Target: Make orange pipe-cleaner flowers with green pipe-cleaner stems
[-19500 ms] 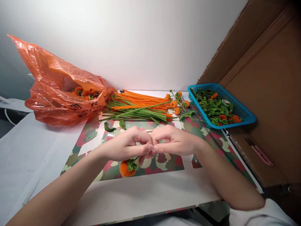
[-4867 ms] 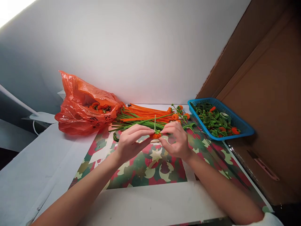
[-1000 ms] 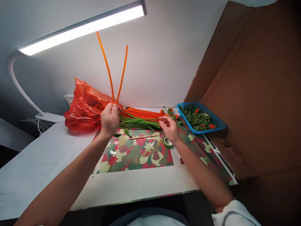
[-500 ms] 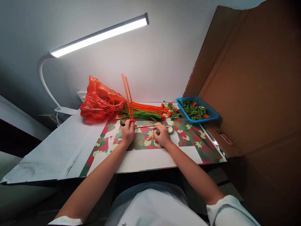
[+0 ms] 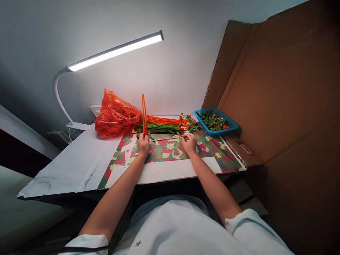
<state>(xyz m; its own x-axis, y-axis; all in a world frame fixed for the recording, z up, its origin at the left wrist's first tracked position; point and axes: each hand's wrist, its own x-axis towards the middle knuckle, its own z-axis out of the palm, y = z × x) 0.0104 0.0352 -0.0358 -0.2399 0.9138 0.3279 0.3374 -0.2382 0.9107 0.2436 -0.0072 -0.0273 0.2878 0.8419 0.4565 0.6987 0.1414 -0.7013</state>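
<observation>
My left hand (image 5: 143,145) is closed around the lower part of a bent orange pipe cleaner (image 5: 144,113), which stands upright above the fist. My right hand (image 5: 189,143) is closed, thumb and fingers pinched at a pale green strip of tape (image 5: 179,135); the hand largely covers the roll. Between the two hands lies a thin tan stick (image 5: 166,139), its left end close to my left hand. Just behind them, a bundle of green pipe cleaners (image 5: 162,128) and orange pipe cleaners (image 5: 167,120) lies across the table.
An orange plastic bag (image 5: 114,117) sits at the back left, below a lit lamp (image 5: 117,51). At the back right is a blue basket (image 5: 231,128) of green leaves, near orange flowers (image 5: 185,122). A pink cutter (image 5: 245,148) lies by the cardboard wall (image 5: 278,88).
My right hand has shifted over the tape roll and pinches a strip. The pipe cleaner's two strands, blurred before, now stand closer together. The camera view has shifted slightly.
</observation>
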